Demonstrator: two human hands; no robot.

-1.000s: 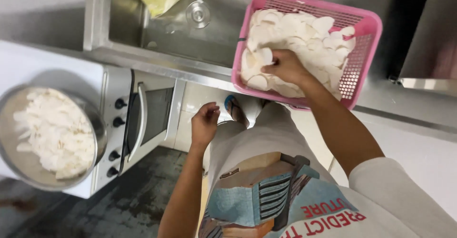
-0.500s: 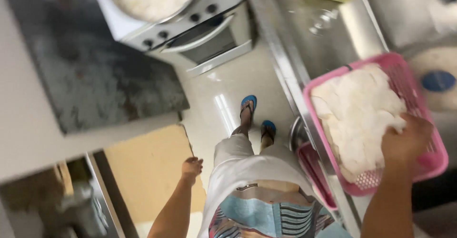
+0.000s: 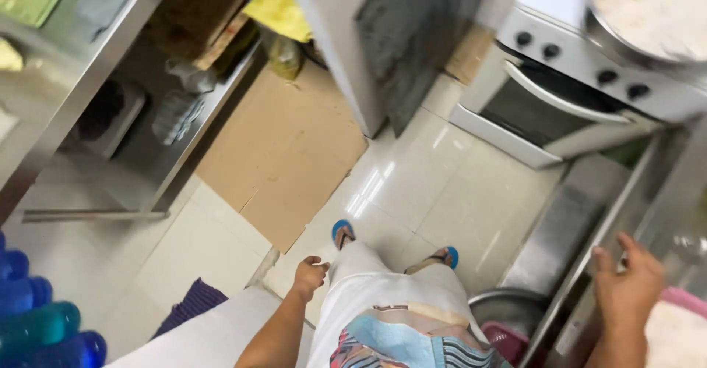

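Since the earlier frames the view has swung away from the sink: the pink perforated plastic basket (image 3: pixel 681 302), which filled the right side before, is now reduced to a sliver at the lower right edge, and the right hand (image 3: pixel 627 285) has been lifted off the white contents. That hand is now held with fingers spread and loose, gripping nothing, just above the front edge of the stainless steel counter (image 3: pixel 589 265), beside the basket. The left hand (image 3: pixel 309 276) is curled into a loose fist beside the hip, empty as far as can be seen.

The pale, flat white pieces (image 3: pixel 674 335) in the basket are barely visible in the corner. A wide round metal pan (image 3: pixel 648 15) heaped with similar white material is seen on the top right corner of the white enamelled stove (image 3: pixel 582 81). It may be judged that part of the material has already been carried to the pan and that much remains in the basket; nothing is being carried at this moment.

The glossy cream floor tiles (image 3: pixel 434 184) are partly covered by a flattened sheet of brown cardboard (image 3: pixel 283 154), matte and creased. A round steel bowl (image 3: pixel 504 309) is seen below the counter edge, and blue translucent plastic bottles (image 3: pixel 37 324) are at the lower left corner.
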